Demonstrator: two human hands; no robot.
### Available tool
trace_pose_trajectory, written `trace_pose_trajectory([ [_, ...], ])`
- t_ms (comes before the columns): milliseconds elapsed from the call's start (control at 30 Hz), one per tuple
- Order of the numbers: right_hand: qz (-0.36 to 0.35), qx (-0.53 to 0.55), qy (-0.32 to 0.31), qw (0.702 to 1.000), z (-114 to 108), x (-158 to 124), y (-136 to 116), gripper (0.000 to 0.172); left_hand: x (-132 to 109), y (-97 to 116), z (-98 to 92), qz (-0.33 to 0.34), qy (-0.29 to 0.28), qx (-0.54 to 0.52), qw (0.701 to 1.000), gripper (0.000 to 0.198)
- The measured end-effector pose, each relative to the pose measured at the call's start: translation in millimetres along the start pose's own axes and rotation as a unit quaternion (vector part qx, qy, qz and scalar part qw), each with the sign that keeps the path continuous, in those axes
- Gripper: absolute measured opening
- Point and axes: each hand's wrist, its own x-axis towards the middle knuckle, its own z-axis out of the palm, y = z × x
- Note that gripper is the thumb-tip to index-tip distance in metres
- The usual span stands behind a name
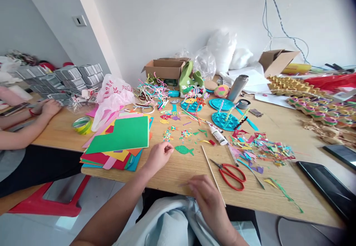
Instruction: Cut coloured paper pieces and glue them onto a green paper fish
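My left hand (160, 158) rests at the table edge with thumb and forefinger pinched together. Whatever is between its fingertips, if anything, is too small to name. Just right of it lies a green paper fish (184, 150) with drawn lines. My right hand (207, 197) is over my lap at the table's front edge, slightly blurred, its fingers drawn together. A faint thin shape shows at its fingertips, but I cannot make it out. Beyond the hands are small piles of paper bits (185, 134) and several cut paper fish (165, 116). Red-handled scissors (233, 177) and a thin wooden stick (213, 173) lie to the right.
Coloured paper sheets (122, 136) and a tape roll (82, 125) lie left. Ahead are a glue bottle (218, 135), blue discs (224, 120) and a steel flask (237, 87). Paper scraps (261, 147) and a dark tablet (324, 188) are right. Another person's hands (48, 107) rest far left.
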Motion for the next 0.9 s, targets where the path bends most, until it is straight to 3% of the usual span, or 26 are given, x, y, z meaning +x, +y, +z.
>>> trace_pose_trajectory([
  [67,0.092,0.064,0.034,0.993,-10,16,3,0.016,8,1,1.6,0.03,-0.011,0.047,0.998,0.012],
  [167,0.138,0.07,-0.008,0.988,-20,42,10,0.02,13,5,5.2,0.091,-0.018,0.137,0.986,0.024],
  [333,0.094,-0.07,-0.085,0.989,-15,64,18,0.02,5,13,7.9,0.159,-0.04,0.243,0.956,0.041],
  [467,0.053,-0.157,-0.113,0.98,-6,59,20,0.018,-4,16,6.5,0.167,-0.045,0.25,0.953,0.038],
  [567,0.037,-0.178,-0.131,0.975,-6,49,16,0.018,-13,14,4.7,0.149,-0.044,0.218,0.963,0.031],
  [667,0.039,-0.158,-0.139,0.977,-10,39,11,0.019,-25,11,2.5,0.085,-0.008,0.177,0.98,0.021],
  [767,0.033,-0.126,-0.125,0.984,-12,29,9,0.019,-37,9,0.7,0.033,0.02,0.151,0.988,0.011],
  [900,0.015,-0.091,-0.094,0.991,-12,16,9,0.018,-55,14,0.9,0.025,0.024,0.122,0.992,0.006],
])
